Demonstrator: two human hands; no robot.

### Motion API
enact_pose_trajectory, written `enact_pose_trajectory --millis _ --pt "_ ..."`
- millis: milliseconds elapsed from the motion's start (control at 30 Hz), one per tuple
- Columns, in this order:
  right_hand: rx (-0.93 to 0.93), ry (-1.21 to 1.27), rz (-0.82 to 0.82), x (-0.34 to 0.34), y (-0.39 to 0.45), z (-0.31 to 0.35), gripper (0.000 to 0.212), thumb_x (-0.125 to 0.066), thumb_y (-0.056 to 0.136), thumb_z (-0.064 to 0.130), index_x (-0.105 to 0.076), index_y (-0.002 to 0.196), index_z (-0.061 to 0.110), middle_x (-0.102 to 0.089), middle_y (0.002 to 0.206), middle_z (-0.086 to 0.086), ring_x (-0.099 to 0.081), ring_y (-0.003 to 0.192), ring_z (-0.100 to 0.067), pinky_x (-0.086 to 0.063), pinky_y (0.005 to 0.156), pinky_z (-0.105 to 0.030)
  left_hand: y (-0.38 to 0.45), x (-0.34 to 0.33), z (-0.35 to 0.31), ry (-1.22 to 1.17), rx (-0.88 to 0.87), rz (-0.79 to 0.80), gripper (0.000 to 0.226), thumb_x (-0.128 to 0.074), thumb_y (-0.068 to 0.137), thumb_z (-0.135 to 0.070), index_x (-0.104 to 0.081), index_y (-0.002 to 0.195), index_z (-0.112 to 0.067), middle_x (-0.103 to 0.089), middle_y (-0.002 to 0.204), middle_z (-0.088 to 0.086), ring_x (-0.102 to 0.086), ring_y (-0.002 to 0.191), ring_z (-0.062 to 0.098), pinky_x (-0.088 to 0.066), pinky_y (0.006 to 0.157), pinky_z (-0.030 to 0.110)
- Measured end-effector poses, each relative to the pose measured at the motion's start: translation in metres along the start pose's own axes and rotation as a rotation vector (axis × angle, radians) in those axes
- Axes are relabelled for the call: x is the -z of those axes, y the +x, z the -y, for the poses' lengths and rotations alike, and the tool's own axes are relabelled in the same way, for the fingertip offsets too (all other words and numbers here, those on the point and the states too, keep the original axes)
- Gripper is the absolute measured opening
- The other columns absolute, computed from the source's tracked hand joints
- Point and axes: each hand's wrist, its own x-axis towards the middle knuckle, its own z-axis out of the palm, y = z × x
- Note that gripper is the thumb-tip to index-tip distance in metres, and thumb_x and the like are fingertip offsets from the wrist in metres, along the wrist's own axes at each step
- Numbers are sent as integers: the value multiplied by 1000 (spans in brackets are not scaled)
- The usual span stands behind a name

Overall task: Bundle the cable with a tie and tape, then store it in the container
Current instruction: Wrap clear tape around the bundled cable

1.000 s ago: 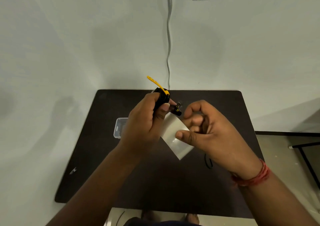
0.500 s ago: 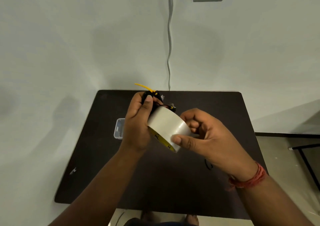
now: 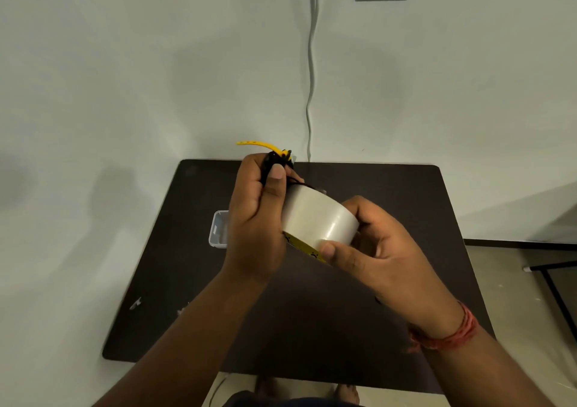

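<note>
The left hand (image 3: 256,222) is closed around one black cable bundle (image 3: 276,164), a yellow tie (image 3: 259,145) curving out above it. The right hand (image 3: 381,250) grips one smooth, pale tape roll (image 3: 315,219) touching the bundle, above the dark table (image 3: 406,194); one clear plastic container (image 3: 218,228) sits toward the table's left edge

Colours: yellow, black, off-white, dark brown

Tie (image 3: 254,144) was yellow; cable (image 3: 274,161) black; tape roll (image 3: 315,216) off-white with yellow, black-marked edge; counter (image 3: 390,194) dark brown; container (image 3: 218,228) clear; wrist thread (image 3: 452,335) red.
</note>
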Motion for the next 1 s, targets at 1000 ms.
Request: enact_pose_trajectory --millis 1000 --pt "40 -122 60 2 1 11 44 -61 80 31 -49 122 38 -59 108 20 -61 100 -7 -52 73 -20 -3 -3 -4 353 -181 -24 19 -40 98 -20 -48 87 -32 -61 79 -8 -59 74 12 -51 67 29"
